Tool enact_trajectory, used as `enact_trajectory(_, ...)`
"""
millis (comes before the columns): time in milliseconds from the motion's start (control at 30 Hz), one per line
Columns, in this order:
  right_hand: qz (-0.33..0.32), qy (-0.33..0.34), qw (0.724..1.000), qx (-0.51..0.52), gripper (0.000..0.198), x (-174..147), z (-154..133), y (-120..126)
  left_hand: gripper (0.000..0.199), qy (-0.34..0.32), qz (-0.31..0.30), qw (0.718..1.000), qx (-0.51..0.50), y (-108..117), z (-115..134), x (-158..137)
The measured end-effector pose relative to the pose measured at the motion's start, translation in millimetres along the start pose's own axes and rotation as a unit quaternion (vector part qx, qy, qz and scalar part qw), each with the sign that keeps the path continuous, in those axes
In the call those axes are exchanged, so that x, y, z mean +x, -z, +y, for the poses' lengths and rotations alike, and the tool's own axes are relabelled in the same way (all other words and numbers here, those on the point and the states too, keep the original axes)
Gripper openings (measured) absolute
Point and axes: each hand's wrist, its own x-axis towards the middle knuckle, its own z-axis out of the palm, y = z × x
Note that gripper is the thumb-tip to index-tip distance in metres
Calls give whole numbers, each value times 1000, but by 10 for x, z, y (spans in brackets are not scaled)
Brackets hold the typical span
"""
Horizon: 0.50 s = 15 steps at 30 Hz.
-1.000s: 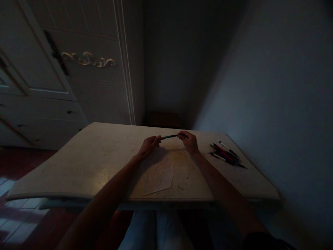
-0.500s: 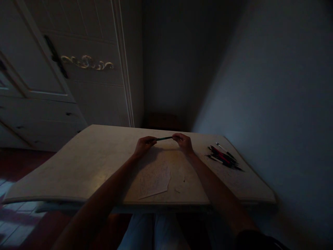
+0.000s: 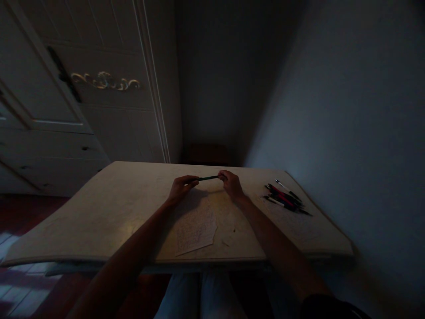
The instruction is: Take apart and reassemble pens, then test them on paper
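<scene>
A slim dark pen (image 3: 208,178) is held nearly level above the far part of the table. Its left end sits between the thumb and fingers of my left hand (image 3: 181,186). My right hand (image 3: 231,182) pinches the other end, fingers curled. In the dim light I cannot make out the pen's details. Nearer to me, on the tabletop, lies a torn sheet of paper (image 3: 195,231) covered with faint marks. A pile of pens (image 3: 283,198), black, red and white, rests to the right of my right hand.
The pale table (image 3: 99,212) has a wall (image 3: 348,133) close along its right side. A white cabinet (image 3: 126,128) with gold trim stands behind on the left. Small scraps (image 3: 226,243) lie near the front edge, right of the paper.
The view has shifted slightly. Both hands keep their hold on the pen, and my right hand has turned a little at its end. The paper and the pile stay put.
</scene>
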Motion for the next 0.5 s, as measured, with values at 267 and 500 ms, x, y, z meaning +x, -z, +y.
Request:
enact_trajectory(267, 8, -6, 999, 50, 17, -40, -72, -36, 25, -16, 52, 999, -2, 50, -17, 32)
enact_trajectory(500, 11, 30, 995, 91, 59, -63, 21, -82, 18, -30, 94, 995, 2, 87, -34, 72)
